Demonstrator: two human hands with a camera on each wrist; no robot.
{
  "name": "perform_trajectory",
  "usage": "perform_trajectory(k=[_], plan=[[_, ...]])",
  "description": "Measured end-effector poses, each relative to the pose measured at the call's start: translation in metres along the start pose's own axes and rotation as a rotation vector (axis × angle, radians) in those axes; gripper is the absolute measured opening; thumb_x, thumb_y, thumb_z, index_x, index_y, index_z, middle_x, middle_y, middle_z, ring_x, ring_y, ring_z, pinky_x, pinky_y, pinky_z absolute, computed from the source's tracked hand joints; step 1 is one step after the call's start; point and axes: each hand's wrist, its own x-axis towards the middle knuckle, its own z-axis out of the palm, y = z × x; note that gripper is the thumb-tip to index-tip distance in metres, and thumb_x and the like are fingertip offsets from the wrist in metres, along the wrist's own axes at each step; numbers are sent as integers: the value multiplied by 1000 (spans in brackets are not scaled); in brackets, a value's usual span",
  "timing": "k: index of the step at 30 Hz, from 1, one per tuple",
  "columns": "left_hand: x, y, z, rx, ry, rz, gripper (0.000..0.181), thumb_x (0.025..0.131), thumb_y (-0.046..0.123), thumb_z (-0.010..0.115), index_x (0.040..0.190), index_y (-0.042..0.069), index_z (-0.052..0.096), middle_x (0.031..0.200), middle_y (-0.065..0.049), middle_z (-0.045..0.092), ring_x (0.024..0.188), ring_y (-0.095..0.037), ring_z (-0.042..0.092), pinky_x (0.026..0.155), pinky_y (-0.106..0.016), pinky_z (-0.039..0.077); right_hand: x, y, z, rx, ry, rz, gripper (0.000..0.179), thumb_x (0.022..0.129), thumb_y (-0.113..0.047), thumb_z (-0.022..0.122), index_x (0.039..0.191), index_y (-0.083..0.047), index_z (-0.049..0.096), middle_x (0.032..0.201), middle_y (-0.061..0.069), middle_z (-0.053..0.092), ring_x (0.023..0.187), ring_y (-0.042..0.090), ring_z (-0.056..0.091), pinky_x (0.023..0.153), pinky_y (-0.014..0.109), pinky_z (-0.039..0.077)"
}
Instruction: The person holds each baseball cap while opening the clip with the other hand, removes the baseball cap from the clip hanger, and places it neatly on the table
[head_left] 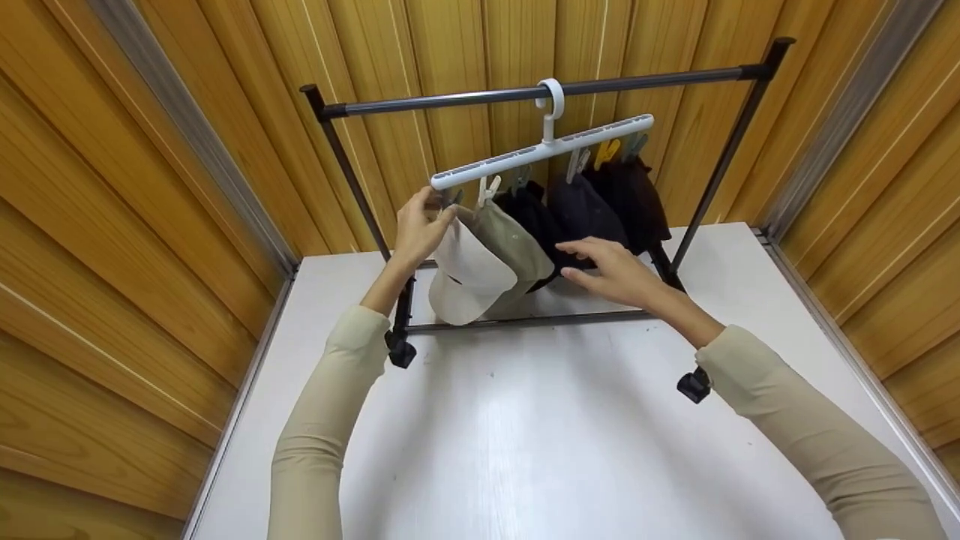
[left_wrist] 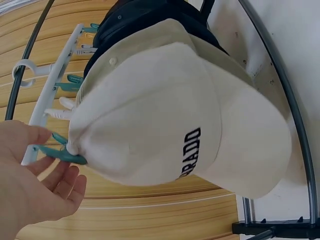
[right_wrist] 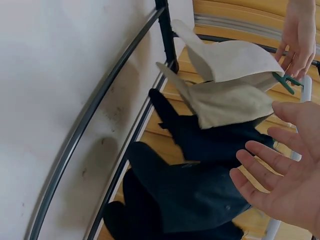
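In the left wrist view my left hand pinches a green clip at the near end of the white hanger, thumb above and fingers below. The clip sits at the back edge of a white cap with dark lettering, its brim hanging down. Right behind it hangs a beige-green cap. My right hand holds nothing, its fingers spread and loosely bent, in front of the dark caps in the head view. In the right wrist view its fingertips overlap a dark blue cap.
The hanger's hook hangs on the top bar of a black rack. More clips, including a white clip and a yellow clip, hold the other caps. The rack's casters stand on a white floor between wood-panelled walls.
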Motion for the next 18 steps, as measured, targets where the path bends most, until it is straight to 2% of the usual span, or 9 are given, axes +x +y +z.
perform_trajectory(k=[5, 10, 13, 18], plan=[[-2, -1, -5, -77, -70, -39, 28, 101, 17, 64, 123, 1, 69, 123, -18, 71, 118, -29, 64, 102, -43, 52, 10, -12, 7, 63, 63, -43, 40, 97, -8, 69, 133, 7, 63, 132, 24, 67, 114, 42, 65, 97, 55, 54], [-5, 0, -8, -166, -159, -78, 25, 104, 16, 58, 121, 0, 68, 123, -17, 68, 120, -28, 60, 107, -46, 47, 21, -24, 17, 103, 89, -78, 38, 96, -7, 69, 130, 8, 64, 125, 24, 69, 109, 40, 67, 93, 55, 55], [-5, 2, -9, -234, -187, -76, 21, 106, 13, 54, 118, 0, 65, 120, -14, 67, 115, -23, 59, 109, -45, 46, 29, -30, 23, 117, 100, -89, 38, 97, -8, 68, 130, 8, 63, 123, 25, 69, 108, 40, 68, 91, 54, 57], [-5, 3, -9, -354, -215, -78, 9, 106, 11, 54, 108, 6, 61, 106, -2, 64, 104, -14, 57, 109, -48, 45, 41, -38, 34, 130, 99, -76, 39, 98, -10, 67, 132, 8, 62, 125, 26, 67, 108, 39, 68, 92, 52, 58]])
